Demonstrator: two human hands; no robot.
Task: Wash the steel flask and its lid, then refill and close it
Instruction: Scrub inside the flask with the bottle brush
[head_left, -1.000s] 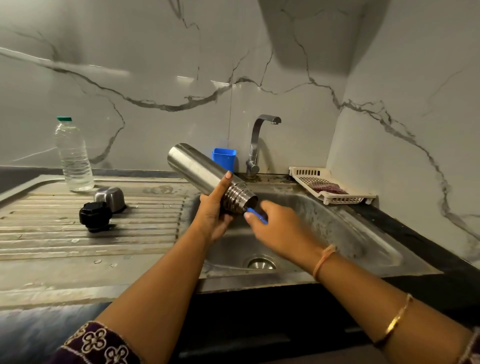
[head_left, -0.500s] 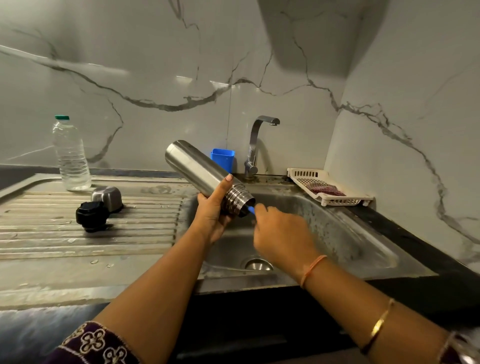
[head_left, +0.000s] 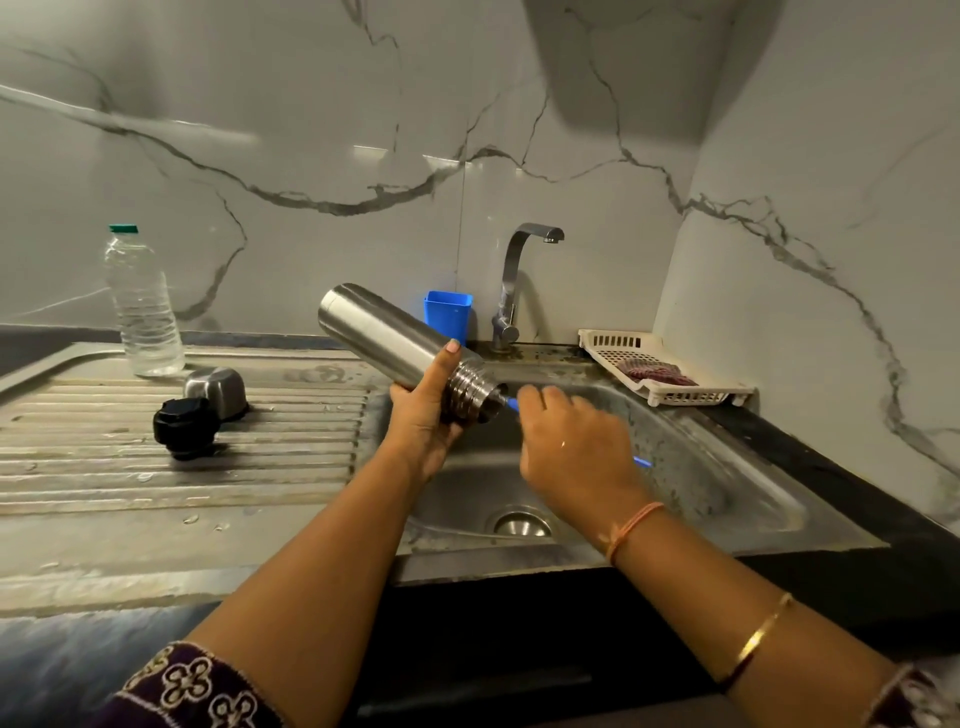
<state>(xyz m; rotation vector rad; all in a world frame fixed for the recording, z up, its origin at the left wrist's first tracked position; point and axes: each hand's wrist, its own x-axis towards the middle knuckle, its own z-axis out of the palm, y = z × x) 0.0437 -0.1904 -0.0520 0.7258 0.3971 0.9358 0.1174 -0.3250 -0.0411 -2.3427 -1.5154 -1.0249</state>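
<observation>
I held the flask (head_left: 382, 336) tilted over the sink (head_left: 701, 467), its base pointing to ten o'clock and its open threaded mouth to four o'clock. My left hand (head_left: 427, 422) was wrapped round it from below, just behind the threads, with the thumb laid along the steel.

What had changed in the last second was my right hand (head_left: 571, 448). It had moved up toward ten o'clock until its fingertips sat just beside the mouth, and it had rolled over so the back faced up. It was curled round the blue handle (head_left: 511, 404). Only a short blue stretch showed between my fingers and the mouth, where a longer one had shown before. The handle's tail poked out past my hand at four o'clock. My hands were close together but not touching.

I took that to mean the working end had gone deeper into the flask, though I could not see inside. So I was mid-scrub on the inside, early in the job.

The steel cap (head_left: 217, 388) and black stopper (head_left: 184, 427) lay on the drainboard (head_left: 104, 467) at nine o'clock, not yet washed as far as I could judge. The tap (head_left: 510, 275) at twelve o'clock ran no water. The water bottle (head_left: 143, 312) stood capped at ten o'clock, perhaps for the refill.
</observation>
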